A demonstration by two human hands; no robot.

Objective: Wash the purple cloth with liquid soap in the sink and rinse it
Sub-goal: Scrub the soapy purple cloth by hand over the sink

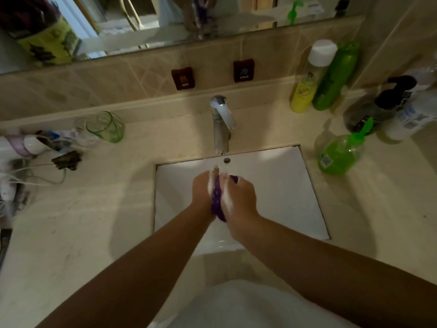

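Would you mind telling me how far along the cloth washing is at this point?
Soaping looks done: white lather covers the left hand and right hand. In hand: both press the purple cloth between them over the sink. Left: rinsing, since no water can be seen running from the tap.

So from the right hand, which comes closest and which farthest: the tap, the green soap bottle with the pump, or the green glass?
1. Tap: straight ahead of the right hand, behind the sink.
2. Green soap pump bottle: to the right, on the counter.
3. Green glass: far left, across the sink.
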